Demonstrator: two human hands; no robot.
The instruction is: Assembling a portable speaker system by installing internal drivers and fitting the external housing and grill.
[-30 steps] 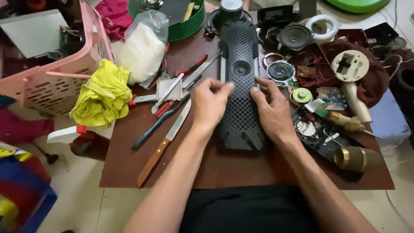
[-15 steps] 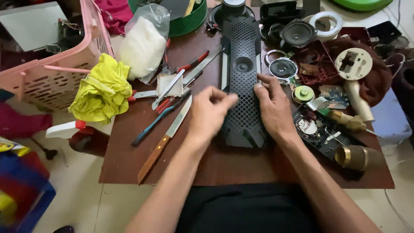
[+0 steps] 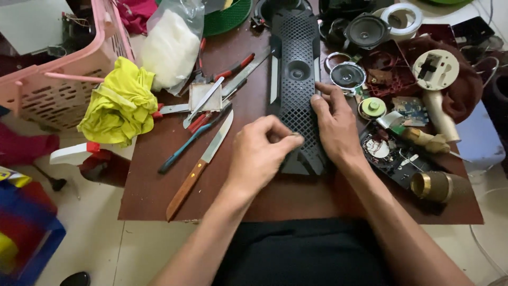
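Note:
A long black perforated speaker grille (image 3: 297, 69) lies lengthwise on the brown table (image 3: 159, 196), with a round opening near its middle. My right hand (image 3: 334, 124) rests flat along its right edge, fingertips touching the mesh. My left hand (image 3: 262, 153) hovers over the grille's near end with fingers curled in, thumb and fingertips pinched together close to the mesh; whether something small sits between them is not visible.
Left of the grille lie a wooden-handled knife (image 3: 198, 167), pliers and screwdrivers (image 3: 211, 100), a yellow cloth (image 3: 120, 103), a plastic bag (image 3: 172, 45) and a pink basket (image 3: 58, 74). Right of it sit speaker cones (image 3: 346, 74), circuit boards (image 3: 391, 153), a tape roll (image 3: 402, 18) and a brass cylinder (image 3: 436, 185).
My left hand lifted off the grille's left side and curled its fingers over the near end. My right hand stayed on the right edge. The view moved closer.

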